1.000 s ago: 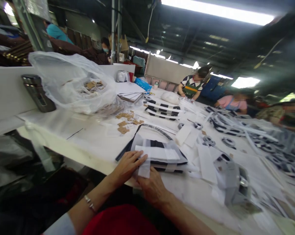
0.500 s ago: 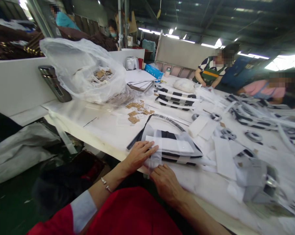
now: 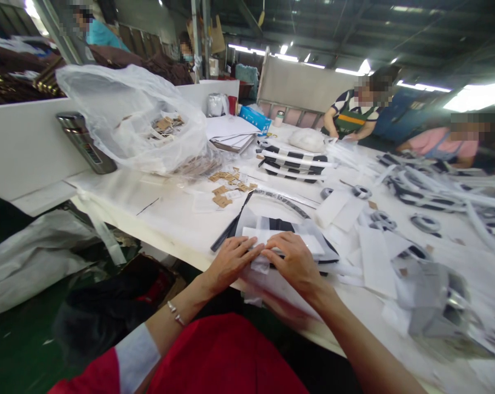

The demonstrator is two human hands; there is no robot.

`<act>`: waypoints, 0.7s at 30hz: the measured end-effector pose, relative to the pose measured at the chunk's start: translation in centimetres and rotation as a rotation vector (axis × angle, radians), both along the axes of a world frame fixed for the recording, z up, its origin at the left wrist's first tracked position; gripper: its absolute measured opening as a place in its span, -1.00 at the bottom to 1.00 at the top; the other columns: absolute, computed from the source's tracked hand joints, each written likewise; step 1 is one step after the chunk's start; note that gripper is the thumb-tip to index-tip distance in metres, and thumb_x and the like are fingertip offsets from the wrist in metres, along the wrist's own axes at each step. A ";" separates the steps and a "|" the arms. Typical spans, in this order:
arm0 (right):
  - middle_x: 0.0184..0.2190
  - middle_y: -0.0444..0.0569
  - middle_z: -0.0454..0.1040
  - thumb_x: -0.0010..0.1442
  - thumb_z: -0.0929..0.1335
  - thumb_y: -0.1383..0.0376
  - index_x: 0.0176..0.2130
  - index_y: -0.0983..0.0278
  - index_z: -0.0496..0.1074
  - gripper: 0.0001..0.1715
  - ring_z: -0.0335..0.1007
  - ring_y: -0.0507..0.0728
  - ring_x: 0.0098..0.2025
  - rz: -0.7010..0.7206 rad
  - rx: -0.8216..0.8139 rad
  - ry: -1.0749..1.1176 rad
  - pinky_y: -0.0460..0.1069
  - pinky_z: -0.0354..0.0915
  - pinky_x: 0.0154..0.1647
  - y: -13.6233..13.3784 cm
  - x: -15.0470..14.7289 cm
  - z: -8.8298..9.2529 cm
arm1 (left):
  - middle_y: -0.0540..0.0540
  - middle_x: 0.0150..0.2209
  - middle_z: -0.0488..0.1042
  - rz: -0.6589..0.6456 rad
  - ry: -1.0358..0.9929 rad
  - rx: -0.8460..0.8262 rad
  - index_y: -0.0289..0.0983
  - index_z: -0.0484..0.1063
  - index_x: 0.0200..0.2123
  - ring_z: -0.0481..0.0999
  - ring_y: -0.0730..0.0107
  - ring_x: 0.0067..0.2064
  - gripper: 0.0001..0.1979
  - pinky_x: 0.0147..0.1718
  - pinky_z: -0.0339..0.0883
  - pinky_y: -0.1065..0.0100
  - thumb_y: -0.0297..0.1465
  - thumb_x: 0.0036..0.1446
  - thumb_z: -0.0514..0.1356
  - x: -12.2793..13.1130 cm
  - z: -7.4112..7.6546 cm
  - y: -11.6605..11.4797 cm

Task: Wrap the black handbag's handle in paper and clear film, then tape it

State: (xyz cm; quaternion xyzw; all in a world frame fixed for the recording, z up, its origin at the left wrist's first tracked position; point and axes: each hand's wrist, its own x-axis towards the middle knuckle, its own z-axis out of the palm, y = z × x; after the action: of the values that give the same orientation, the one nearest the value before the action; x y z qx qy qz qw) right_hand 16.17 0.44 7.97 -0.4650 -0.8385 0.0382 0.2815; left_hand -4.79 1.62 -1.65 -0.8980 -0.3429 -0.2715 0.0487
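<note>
In front of me on the table lies a black-and-white striped bag (image 3: 281, 225) with a curved handle (image 3: 286, 200) wrapped in a dark covering. A white strip (image 3: 313, 244) lies across the bag, and a translucent film strip (image 3: 260, 265) goes round it near its left end. My left hand (image 3: 233, 258) rests on the bag's left side, fingers stretched out over the film. My right hand (image 3: 293, 260) lies on the bag from the right, fingers extended and fingertips close to the left ones. Together the hands hide part of the white strip.
Brown paper tags (image 3: 223, 191) lie behind the bag. A large clear plastic bag (image 3: 136, 126) and a steel flask (image 3: 87, 143) stand left. More striped bags (image 3: 292, 161) are farther back. A tape dispenser (image 3: 440, 301) sits right. Two people work across the table.
My right hand has moved up from the table's front edge, off the lower end of the film, onto the bag's top. My left hand stays almost in place.
</note>
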 end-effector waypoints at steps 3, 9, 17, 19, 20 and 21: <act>-0.33 -0.11 0.53 0.16 0.47 0.30 -0.34 0.20 0.46 -0.90 0.40 0.15 -0.20 0.026 -0.110 -0.098 0.05 0.25 -0.16 0.4 0.0 -1.3 | -0.17 0.22 0.39 -0.006 -0.024 -0.026 -0.12 0.16 0.32 0.36 0.16 0.17 -0.45 0.09 0.29 0.12 -0.50 0.30 0.09 0.1 0.0 0.0; -0.33 -0.04 0.50 0.22 0.41 0.32 -0.31 0.25 0.41 -0.93 0.36 0.18 -0.22 0.014 0.015 -0.150 0.08 0.24 -0.16 0.0 0.1 -3.2 | -0.17 0.23 0.36 -0.044 -0.104 -0.243 -0.19 0.21 0.28 0.32 0.14 0.22 -0.38 0.18 0.24 0.07 -0.45 0.15 0.22 0.0 2.1 -0.6; -0.33 -0.01 0.49 0.26 0.31 0.40 -0.30 0.25 0.40 -0.91 0.32 0.19 -0.22 -0.018 0.135 -0.114 0.09 0.27 -0.14 -1.1 -0.3 -4.8 | -0.14 0.06 0.54 0.053 -0.110 0.083 -0.23 0.42 0.09 0.32 0.08 0.27 -0.69 0.32 -0.02 -0.21 -0.48 0.32 0.09 1.7 2.6 -1.1; -0.32 -0.01 0.49 0.27 0.30 0.40 -0.29 0.25 0.40 -0.90 0.32 0.20 -0.21 -0.031 0.136 -0.102 0.10 0.28 -0.14 -1.3 -0.4 -4.9 | -0.18 0.06 0.54 0.006 -0.098 0.129 -0.30 0.42 0.09 0.40 0.16 0.21 -0.68 0.30 0.13 -0.08 -0.52 0.34 0.04 1.9 2.3 -1.0; -0.32 0.00 0.49 0.28 0.30 0.40 -0.29 0.25 0.40 -0.90 0.32 0.20 -0.20 -0.032 0.135 -0.095 0.10 0.29 -0.14 -1.3 -0.5 -4.9 | -0.20 0.06 0.53 -0.011 -0.096 0.129 -0.33 0.42 0.09 0.44 0.20 0.17 -0.68 0.27 0.21 -0.01 -0.52 0.34 0.03 1.9 2.1 -0.9; -0.31 -0.01 0.49 0.28 0.31 0.39 -0.28 0.25 0.40 -0.91 0.33 0.19 -0.20 -0.030 0.134 -0.087 0.10 0.29 -0.13 -1.3 -0.5 -4.9 | -0.22 0.07 0.52 -0.022 -0.094 0.119 -0.35 0.41 0.10 0.47 0.23 0.14 -0.68 0.24 0.27 0.04 -0.52 0.34 0.03 1.9 1.9 -0.8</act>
State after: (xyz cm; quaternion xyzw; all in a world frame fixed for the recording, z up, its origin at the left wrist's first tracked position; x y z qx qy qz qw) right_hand 15.66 -0.87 3.06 -0.4589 -0.8435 -0.0426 0.2761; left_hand -2.92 0.81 0.28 -0.8835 -0.3183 -0.3336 0.0827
